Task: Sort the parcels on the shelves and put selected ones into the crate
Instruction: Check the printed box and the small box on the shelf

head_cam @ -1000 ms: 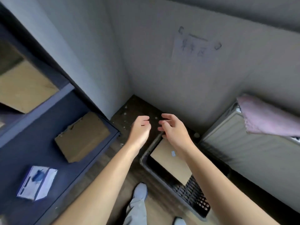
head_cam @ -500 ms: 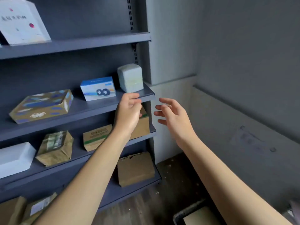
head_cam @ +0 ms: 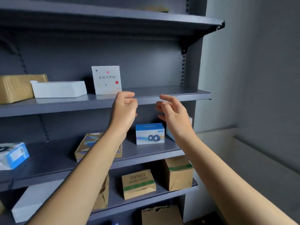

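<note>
A dark grey shelving unit [head_cam: 162, 95] fills the view, with parcels on several shelves. My left hand [head_cam: 124, 109] and my right hand [head_cam: 174, 114] are raised side by side in front of the shelf edge, both holding nothing, fingers loosely curled and apart. Just above and left of my left hand stands a white card box with coloured dots [head_cam: 106, 80]. Below the hands sits a blue-and-white speaker box [head_cam: 150, 133], and a pale box [head_cam: 169, 133] is mostly hidden behind my right wrist. The crate is out of view.
On the upper shelf lie a white flat box [head_cam: 59, 89] and a brown parcel [head_cam: 15, 88]. Lower shelves hold a patterned brown box [head_cam: 88, 143], a blue box [head_cam: 13, 155], brown cartons with green tape [head_cam: 138, 184] [head_cam: 179, 173] and a long white box [head_cam: 34, 200]. A grey wall [head_cam: 259, 78] stands at the right.
The view has swung up from the crate on the floor to the shelves. Both hands rose from above the crate to the height of the upper middle shelf, still holding nothing.
</note>
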Motion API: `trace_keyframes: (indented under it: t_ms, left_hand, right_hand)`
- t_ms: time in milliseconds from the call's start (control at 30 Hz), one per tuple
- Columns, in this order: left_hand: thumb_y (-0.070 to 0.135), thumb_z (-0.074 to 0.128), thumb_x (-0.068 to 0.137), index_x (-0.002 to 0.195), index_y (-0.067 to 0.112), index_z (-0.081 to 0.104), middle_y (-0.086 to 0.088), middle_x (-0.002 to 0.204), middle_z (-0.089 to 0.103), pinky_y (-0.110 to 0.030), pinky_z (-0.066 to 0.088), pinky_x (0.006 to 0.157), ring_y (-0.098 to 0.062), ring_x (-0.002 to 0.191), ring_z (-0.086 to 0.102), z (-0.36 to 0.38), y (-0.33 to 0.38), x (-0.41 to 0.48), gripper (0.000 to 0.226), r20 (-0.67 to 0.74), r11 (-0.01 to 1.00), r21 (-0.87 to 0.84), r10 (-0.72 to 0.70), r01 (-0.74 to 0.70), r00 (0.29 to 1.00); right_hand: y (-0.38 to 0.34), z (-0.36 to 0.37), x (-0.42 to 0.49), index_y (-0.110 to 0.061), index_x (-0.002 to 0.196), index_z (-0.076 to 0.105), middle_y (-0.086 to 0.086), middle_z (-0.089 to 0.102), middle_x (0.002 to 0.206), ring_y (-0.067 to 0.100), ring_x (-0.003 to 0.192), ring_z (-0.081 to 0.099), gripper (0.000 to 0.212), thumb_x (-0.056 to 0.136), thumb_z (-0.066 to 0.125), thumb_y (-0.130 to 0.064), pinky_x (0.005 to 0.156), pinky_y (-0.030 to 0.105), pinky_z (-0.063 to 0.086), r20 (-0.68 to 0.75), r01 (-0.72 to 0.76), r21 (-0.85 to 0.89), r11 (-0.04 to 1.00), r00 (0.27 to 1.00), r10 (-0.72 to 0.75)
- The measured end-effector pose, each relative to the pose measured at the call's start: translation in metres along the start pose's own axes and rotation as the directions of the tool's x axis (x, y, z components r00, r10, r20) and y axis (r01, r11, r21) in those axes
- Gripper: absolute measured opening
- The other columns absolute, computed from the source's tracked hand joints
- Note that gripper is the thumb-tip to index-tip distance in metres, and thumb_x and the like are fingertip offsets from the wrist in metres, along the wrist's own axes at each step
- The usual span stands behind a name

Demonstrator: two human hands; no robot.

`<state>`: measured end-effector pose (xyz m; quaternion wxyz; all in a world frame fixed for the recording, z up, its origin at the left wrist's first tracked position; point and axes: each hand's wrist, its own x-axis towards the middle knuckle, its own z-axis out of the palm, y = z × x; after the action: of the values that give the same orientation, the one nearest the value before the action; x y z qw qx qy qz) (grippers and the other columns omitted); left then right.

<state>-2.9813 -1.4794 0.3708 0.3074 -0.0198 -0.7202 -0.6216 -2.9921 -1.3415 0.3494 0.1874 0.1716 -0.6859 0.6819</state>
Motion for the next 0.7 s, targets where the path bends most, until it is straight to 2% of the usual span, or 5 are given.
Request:
trace_keyframes:
  t_ms: [267,433,500,600,700]
  left_hand:
    - [0.005,0.044,0.093,0.109,0.019,0.049,0.008,0.091,0.055,-0.043,0.053,0.089,-0.009,0.079,0.056,-0.063,-0.029,0.082,0.022,-0.019,0.997,0.078,-0.027,0.029,0.999]
    - [0.008,0.045,0.093,0.12,0.016,0.05,0.003,0.108,0.057,-0.045,0.05,0.095,-0.019,0.102,0.058,-0.088,-0.044,0.124,0.029,-0.082,0.992,0.119,-0.034,0.044,0.996]
    - [0.011,0.046,0.088,0.123,0.011,0.051,-0.002,0.116,0.059,-0.043,0.052,0.093,-0.02,0.101,0.057,-0.095,-0.047,0.141,0.035,-0.087,0.986,0.16,-0.031,0.044,0.996]
    - [0.018,0.04,0.072,0.103,-0.004,0.048,-0.011,0.081,0.052,-0.028,0.046,0.068,-0.019,0.067,0.049,-0.1,-0.051,0.164,0.04,-0.098,0.97,0.238,-0.015,0.038,0.995]
    - [0.006,0.041,0.083,0.087,0.0,0.04,-0.003,0.072,0.034,-0.021,0.025,0.049,-0.009,0.051,0.031,-0.099,-0.054,0.189,0.008,-0.114,0.947,0.307,-0.059,0.091,0.992]
  right_hand:
    - [0.015,0.089,0.063,-0.025,0.122,0.058,-0.001,0.068,0.115,0.014,0.11,0.062,0.027,0.098,0.045,-0.023,0.101,0.045,0.048,0.009,0.043,-0.095,0.995,0.999,-0.043]
    - [0.031,0.119,0.106,-0.019,0.123,0.059,0.002,0.067,0.117,0.016,0.11,0.062,0.028,0.098,0.046,-0.018,0.1,0.045,0.049,0.044,0.054,-0.15,0.987,0.998,-0.048]
    - [0.035,0.127,0.127,-0.016,0.124,0.059,0.002,0.066,0.117,0.015,0.106,0.062,0.029,0.098,0.046,-0.016,0.099,0.039,0.05,0.067,0.067,-0.187,0.98,0.996,-0.056]
    - [0.039,0.137,0.158,-0.01,0.127,0.058,0.004,0.065,0.122,0.013,0.106,0.06,0.032,0.098,0.047,-0.013,0.091,0.02,0.043,0.119,0.122,-0.299,0.946,0.989,-0.089]
    - [0.045,0.147,0.188,-0.004,0.131,0.054,0.009,0.061,0.131,0.019,0.119,0.056,0.036,0.097,0.047,-0.013,0.092,0.018,0.037,0.198,0.153,-0.389,0.908,0.977,-0.08]
